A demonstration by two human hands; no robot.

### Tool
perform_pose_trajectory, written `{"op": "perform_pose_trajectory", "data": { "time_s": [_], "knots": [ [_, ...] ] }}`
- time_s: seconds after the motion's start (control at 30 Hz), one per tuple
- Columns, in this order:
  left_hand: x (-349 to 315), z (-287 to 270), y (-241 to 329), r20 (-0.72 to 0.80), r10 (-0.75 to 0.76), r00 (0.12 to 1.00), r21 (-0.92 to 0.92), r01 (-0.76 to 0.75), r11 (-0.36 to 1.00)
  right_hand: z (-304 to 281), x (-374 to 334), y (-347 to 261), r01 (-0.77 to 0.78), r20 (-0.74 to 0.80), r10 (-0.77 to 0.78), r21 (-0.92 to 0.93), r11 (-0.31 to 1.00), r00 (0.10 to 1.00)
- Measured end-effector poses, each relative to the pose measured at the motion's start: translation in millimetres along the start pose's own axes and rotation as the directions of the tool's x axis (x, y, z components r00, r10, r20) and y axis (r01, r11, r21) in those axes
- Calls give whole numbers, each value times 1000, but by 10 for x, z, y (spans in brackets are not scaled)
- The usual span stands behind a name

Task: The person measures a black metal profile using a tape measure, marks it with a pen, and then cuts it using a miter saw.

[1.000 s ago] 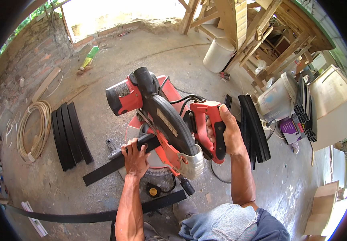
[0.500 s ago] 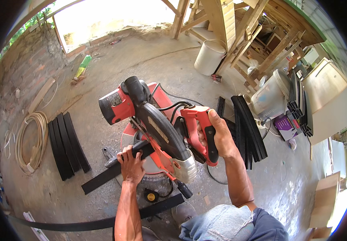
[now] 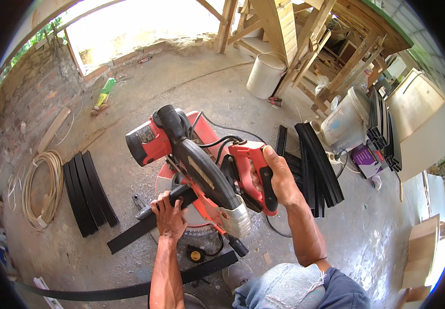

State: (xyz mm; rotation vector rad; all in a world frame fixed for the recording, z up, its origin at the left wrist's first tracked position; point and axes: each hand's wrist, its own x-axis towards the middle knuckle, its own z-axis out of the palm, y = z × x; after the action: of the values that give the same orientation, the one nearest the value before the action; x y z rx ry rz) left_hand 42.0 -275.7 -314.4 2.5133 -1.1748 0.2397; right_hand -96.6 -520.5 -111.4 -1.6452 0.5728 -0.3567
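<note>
A red and black mitre saw stands on the concrete floor in front of me. My right hand grips its red handle at the right of the blade guard. My left hand presses down on a long black strip that lies across the saw's base, under the blade guard. The strip sticks out to the lower left. My knee in blue jeans shows at the bottom.
Cut black strips lie in a row at the left beside a coil of hose. More black strips are stacked at the right. A white bucket, wooden frames, a tape measure and a long black strip are nearby.
The view has shifted slightly. The saw head looks a little lower over the strip. Both hands keep their holds.
</note>
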Motion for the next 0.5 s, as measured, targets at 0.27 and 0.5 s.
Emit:
{"op": "perform_pose_trajectory", "data": {
  "time_s": [0.27, 0.5],
  "knots": [
    [8, 2, 18, 7, -8, 1000, -10, 8, 1000, -9, -38, 20, 36, 13, -36, 14, 999, 999],
    [-7, 12, 5, -16, -17, 1000, -23, 16, 1000, 5, -84, 43, 20, 17, -20, 13, 1000, 1000]
  ]
}}
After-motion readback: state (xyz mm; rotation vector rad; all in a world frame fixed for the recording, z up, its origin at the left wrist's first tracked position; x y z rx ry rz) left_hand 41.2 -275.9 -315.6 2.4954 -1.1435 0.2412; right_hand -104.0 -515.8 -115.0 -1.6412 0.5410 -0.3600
